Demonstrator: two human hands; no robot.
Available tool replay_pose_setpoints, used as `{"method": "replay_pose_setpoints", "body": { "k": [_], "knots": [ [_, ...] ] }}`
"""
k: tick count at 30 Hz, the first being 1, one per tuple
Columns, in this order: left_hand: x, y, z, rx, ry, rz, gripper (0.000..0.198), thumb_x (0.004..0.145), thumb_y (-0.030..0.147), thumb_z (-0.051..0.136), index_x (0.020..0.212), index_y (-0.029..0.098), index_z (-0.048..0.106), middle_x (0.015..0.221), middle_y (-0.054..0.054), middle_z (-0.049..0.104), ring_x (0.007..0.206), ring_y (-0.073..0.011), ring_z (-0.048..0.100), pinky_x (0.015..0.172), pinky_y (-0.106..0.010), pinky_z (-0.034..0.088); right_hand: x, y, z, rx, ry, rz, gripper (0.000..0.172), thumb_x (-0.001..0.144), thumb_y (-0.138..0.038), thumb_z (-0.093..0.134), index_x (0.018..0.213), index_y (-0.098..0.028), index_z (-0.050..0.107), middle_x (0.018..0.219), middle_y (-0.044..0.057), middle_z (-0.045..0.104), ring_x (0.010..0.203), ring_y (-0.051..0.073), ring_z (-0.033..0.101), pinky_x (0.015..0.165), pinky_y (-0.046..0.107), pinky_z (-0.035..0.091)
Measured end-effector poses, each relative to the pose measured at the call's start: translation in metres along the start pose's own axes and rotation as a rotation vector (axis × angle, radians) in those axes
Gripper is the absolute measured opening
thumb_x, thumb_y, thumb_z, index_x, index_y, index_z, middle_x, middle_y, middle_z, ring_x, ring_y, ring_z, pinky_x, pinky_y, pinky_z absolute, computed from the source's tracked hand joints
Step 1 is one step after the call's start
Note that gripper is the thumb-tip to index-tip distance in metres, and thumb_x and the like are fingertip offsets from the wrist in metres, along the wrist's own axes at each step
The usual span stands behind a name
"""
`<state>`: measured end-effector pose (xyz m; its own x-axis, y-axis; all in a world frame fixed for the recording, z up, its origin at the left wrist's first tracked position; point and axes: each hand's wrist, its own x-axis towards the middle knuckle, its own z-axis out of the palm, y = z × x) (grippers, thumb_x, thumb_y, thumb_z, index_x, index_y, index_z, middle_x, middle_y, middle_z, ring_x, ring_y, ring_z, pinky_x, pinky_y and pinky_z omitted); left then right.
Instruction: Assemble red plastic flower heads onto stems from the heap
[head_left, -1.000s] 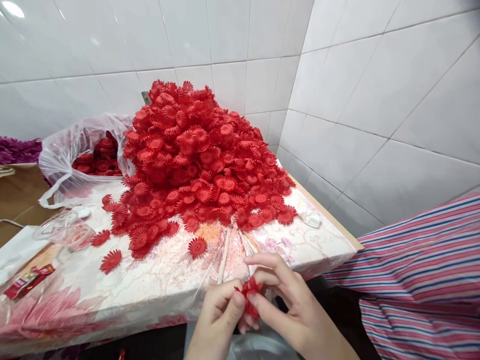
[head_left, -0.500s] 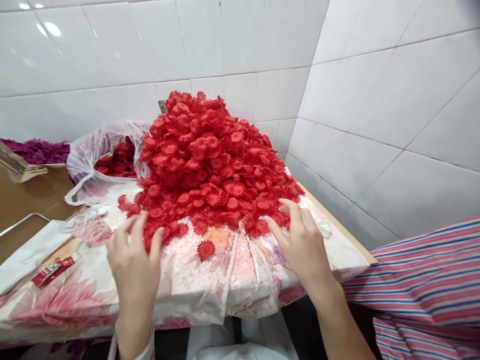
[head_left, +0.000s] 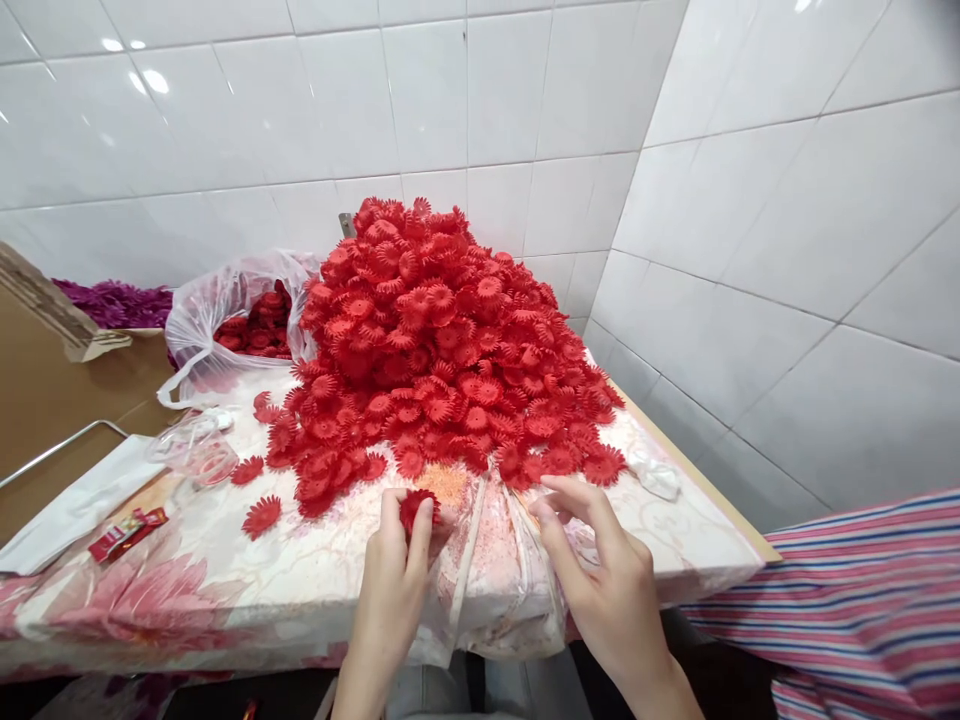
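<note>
A large heap of red artificial flower heads with fringed petals rises at the back middle of the table. In front of it, my left hand pinches a single red flower head between thumb and fingers. My right hand hovers near the front edge, with thumb and index finger a little apart and bent. Its fingertips are close to thin pale sticks and a whitish strip lying toward me. I see nothing held in the right hand.
A floral tablecloth covers the table. At left are a plastic bag holding darker red flower heads, a cardboard box, purple petals and a red wrapper. Striped fabric hangs at right; tiled walls stand behind.
My left hand has moved right from the heap's left side and picked up the lone flower head. My right hand has drawn down slightly from the heap, its fingers closer together.
</note>
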<state>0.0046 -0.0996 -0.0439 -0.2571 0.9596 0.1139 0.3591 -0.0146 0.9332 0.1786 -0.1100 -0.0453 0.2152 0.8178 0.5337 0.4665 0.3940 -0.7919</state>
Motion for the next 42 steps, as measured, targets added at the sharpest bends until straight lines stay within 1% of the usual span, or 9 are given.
{"method": "replay_pose_setpoints", "body": {
  "k": [3,6,14,20,23,26,29,34,42],
  "knots": [
    [0.002,0.004,0.003,-0.220,-0.061,-0.065,0.033,0.083,0.053,0.053,0.079,0.021,0.056,0.067,-0.004,0.071,0.061,-0.0197,0.067,0.058,-0.028,0.051,-0.006,0.001,-0.002,0.034,-0.005,0.057,0.016,0.088,-0.025,0.055,0.103,-0.023,0.059,0.087,0.005,0.070,0.081,0.022,0.067,0.072,0.032,0.054],
    [0.005,0.006,0.004,-0.352,0.040,-0.130,0.040,0.078,0.057,0.058,0.073,0.017,0.059,0.059,-0.003,0.069,0.052,-0.0164,0.063,0.051,-0.024,0.050,-0.008,0.002,-0.005,0.049,-0.008,0.102,0.015,0.088,-0.027,0.055,0.101,-0.023,0.059,0.081,0.003,0.068,0.076,0.020,0.067,0.070,0.030,0.053],
    [0.000,0.016,0.004,-0.514,0.075,-0.227,0.031,0.061,0.042,0.079,0.064,0.014,0.066,0.055,0.000,0.065,0.044,-0.0084,0.050,0.042,-0.017,0.043,-0.009,-0.004,-0.003,0.135,-0.054,0.162,0.013,0.089,-0.028,0.052,0.100,-0.024,0.058,0.077,0.002,0.068,0.074,0.019,0.066,0.069,0.029,0.051],
    [-0.010,0.026,0.005,-0.408,-0.287,-0.084,0.022,0.072,0.036,0.072,0.063,0.016,0.068,0.053,0.000,0.062,0.049,-0.0098,0.049,0.046,-0.018,0.037,0.007,-0.021,0.009,0.285,-0.354,0.112,0.022,0.086,-0.025,0.056,0.107,-0.023,0.053,0.086,0.002,0.062,0.074,0.017,0.063,0.069,0.029,0.051],
    [-0.018,0.032,0.007,-0.388,-0.318,-0.069,0.028,0.076,0.040,0.068,0.060,0.017,0.066,0.054,0.001,0.060,0.053,-0.0123,0.052,0.052,-0.021,0.040,0.013,-0.024,0.014,0.443,-0.470,0.184,0.019,0.090,-0.023,0.047,0.110,-0.023,0.049,0.081,-0.001,0.056,0.055,0.011,0.059,0.052,0.024,0.050],
    [-0.023,0.033,0.010,-0.385,-0.219,-0.128,0.040,0.075,0.051,0.064,0.055,0.018,0.061,0.048,0.002,0.055,0.049,-0.0122,0.048,0.052,-0.023,0.040,0.014,-0.023,0.016,0.486,-0.426,0.175,0.018,0.091,-0.022,0.046,0.109,-0.024,0.049,0.079,-0.002,0.056,0.051,0.010,0.057,0.047,0.021,0.046],
    [-0.021,0.028,0.013,-0.438,-0.131,-0.190,0.049,0.074,0.058,0.062,0.048,0.018,0.052,0.038,0.005,0.045,0.040,-0.0097,0.041,0.044,-0.022,0.033,0.010,-0.022,0.013,0.420,-0.301,0.122,0.020,0.089,-0.021,0.050,0.109,-0.025,0.051,0.076,-0.002,0.058,0.064,0.013,0.059,0.060,0.023,0.048],
    [-0.019,0.022,0.013,-0.460,-0.152,-0.215,0.055,0.069,0.060,0.065,0.039,0.019,0.045,0.036,0.006,0.037,0.035,-0.0060,0.028,0.040,-0.024,0.018,0.005,-0.026,0.005,0.446,-0.252,0.231,0.014,0.089,-0.027,0.052,0.102,-0.025,0.056,0.072,-0.003,0.056,0.067,0.013,0.055,0.065,0.023,0.045],
    [-0.022,0.016,0.012,-0.572,-0.414,-0.218,0.069,0.067,0.067,0.063,0.028,0.022,0.028,0.030,0.004,0.031,0.034,-0.0080,0.032,0.046,-0.027,0.025,0.010,-0.032,-0.003,0.667,-0.669,0.354,0.027,0.080,-0.017,0.062,0.105,-0.025,0.055,0.074,-0.004,0.055,0.072,0.013,0.056,0.072,0.026,0.043]
  ]
}}
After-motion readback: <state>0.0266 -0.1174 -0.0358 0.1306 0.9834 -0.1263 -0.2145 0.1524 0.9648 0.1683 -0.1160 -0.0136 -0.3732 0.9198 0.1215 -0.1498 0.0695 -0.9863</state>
